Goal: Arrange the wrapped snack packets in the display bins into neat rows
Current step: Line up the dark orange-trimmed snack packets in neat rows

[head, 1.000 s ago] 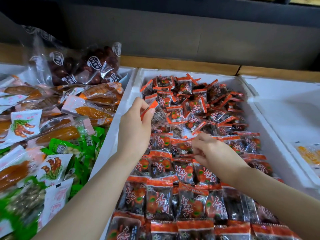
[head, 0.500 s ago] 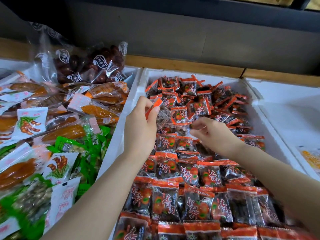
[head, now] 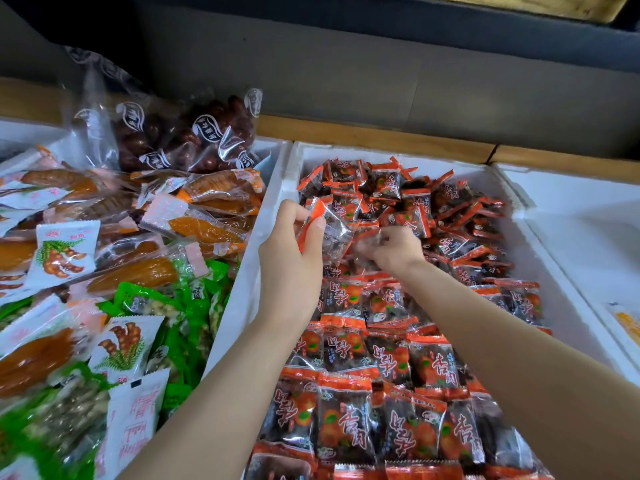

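Nearest me, snack packets (head: 343, 431) lie in tidy rows in the white bin (head: 239, 289). Beyond them my left hand (head: 291, 268) pinches one packet (head: 330, 233); my right hand (head: 391, 252) curls beside it, too blurred to tell its grip, with a loose heap (head: 450, 216) behind

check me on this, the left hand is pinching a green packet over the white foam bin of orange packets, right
No. The head view shows the left hand pinching an orange-edged packet, not a green one, over the white foam bin of orange packets.
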`<control>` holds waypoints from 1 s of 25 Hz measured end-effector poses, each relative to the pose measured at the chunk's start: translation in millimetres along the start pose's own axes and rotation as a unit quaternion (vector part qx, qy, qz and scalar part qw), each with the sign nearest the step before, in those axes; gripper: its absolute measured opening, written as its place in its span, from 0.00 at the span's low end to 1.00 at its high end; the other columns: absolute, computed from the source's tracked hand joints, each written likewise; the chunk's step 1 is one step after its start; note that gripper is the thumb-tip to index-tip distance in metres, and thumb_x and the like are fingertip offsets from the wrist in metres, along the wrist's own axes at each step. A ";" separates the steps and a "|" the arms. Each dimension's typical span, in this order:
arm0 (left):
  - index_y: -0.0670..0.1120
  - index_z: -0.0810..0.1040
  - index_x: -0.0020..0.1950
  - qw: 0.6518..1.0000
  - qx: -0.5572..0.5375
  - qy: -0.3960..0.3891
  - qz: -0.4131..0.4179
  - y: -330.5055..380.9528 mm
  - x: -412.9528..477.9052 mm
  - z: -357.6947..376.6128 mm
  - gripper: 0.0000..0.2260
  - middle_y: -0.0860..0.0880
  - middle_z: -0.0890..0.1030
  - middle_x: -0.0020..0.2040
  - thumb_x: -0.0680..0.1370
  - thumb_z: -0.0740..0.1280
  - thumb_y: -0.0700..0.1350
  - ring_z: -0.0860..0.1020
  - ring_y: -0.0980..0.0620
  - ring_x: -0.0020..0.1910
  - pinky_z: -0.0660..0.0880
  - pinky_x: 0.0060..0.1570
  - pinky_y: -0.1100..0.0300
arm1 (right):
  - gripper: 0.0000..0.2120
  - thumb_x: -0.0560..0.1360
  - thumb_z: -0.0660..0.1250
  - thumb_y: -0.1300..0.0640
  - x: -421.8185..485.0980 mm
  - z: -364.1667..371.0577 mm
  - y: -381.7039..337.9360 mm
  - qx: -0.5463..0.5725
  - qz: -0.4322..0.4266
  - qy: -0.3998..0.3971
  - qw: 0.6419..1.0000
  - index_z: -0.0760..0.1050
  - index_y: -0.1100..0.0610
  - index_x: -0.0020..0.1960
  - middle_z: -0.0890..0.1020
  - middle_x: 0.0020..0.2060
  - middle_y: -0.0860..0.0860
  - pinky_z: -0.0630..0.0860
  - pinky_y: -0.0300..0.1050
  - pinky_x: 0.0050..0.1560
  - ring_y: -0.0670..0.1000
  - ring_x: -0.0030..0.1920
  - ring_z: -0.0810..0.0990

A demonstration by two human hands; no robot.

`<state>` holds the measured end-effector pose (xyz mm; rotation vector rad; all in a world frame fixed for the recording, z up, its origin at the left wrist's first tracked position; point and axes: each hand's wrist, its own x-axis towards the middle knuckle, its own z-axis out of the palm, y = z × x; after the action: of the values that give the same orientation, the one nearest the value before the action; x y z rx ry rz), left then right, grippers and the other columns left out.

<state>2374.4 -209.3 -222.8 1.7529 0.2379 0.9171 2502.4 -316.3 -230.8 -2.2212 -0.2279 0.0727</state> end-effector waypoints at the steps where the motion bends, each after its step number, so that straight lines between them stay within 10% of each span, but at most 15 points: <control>1: 0.50 0.66 0.41 1.000 -0.001 -0.004 -0.004 0.1 0.0 -0.5 0.09 0.39 0.73 0.35 0.81 0.61 0.46 0.71 0.38 0.33 0.72 0.33 0.46 | 0.06 0.75 0.69 0.57 -4.8 -6.6 -7.5 0.018 -0.031 0.032 0.999 0.75 0.59 0.44 0.82 0.39 0.52 0.80 0.38 0.38 0.43 0.34 0.82; 5: 0.49 0.68 0.42 1.000 0.001 -0.004 -0.002 -2.6 0.4 -2.7 0.08 0.47 0.70 0.30 0.80 0.63 0.46 0.63 0.55 0.25 0.62 0.25 0.63 | 0.08 0.75 0.69 0.55 -22.1 -41.8 -33.8 0.158 -0.127 0.133 0.970 0.76 0.60 0.44 0.83 0.39 0.54 0.80 0.53 0.50 0.49 0.38 0.82; 10: 0.53 0.73 0.40 0.999 -0.010 -0.013 -0.040 -7.6 3.9 -1.0 0.08 0.53 0.78 0.33 0.77 0.68 0.47 0.76 0.51 0.29 0.71 0.33 0.57 | 0.08 0.75 0.66 0.57 -56.4 -47.1 -38.4 0.148 -0.154 -0.146 0.966 0.79 0.60 0.50 0.83 0.46 0.62 0.78 0.55 0.53 0.54 0.43 0.81; 16: 0.46 0.79 0.50 0.967 -0.134 -0.037 -0.215 -5.7 2.6 1.1 0.08 0.51 0.76 0.25 0.79 0.65 0.49 0.74 0.56 0.22 0.70 0.26 0.67 | 0.11 0.77 0.65 0.50 -60.8 -36.0 -41.0 0.091 -0.090 -0.181 0.975 0.74 0.55 0.55 0.81 0.42 0.49 0.68 0.37 0.35 0.45 0.37 0.76; 21: 0.51 0.77 0.63 0.945 -0.164 -0.137 -0.248 -9.7 7.6 0.7 0.23 0.54 0.80 0.54 0.75 0.63 0.64 0.79 0.56 0.47 0.68 0.64 0.52 | 0.30 0.73 0.68 0.45 -58.7 -27.2 -44.3 0.180 0.006 -0.163 0.970 0.66 0.56 0.70 0.75 0.65 0.55 0.73 0.60 0.60 0.57 0.63 0.74; 25: 0.56 0.67 0.69 0.950 -0.112 -0.222 -0.188 -8.8 0.1 3.2 0.30 0.56 0.73 0.68 0.71 0.67 0.65 0.75 0.56 0.63 0.73 0.62 0.49 | 0.11 0.77 0.65 0.51 -64.0 -16.9 -46.2 0.259 0.052 -0.166 0.950 0.74 0.59 0.50 0.81 0.49 0.53 0.78 0.56 0.53 0.52 0.47 0.79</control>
<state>2379.0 -208.2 -230.8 1.5801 0.1565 0.2510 2435.4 -313.9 -185.7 -1.6836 -0.2428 0.5085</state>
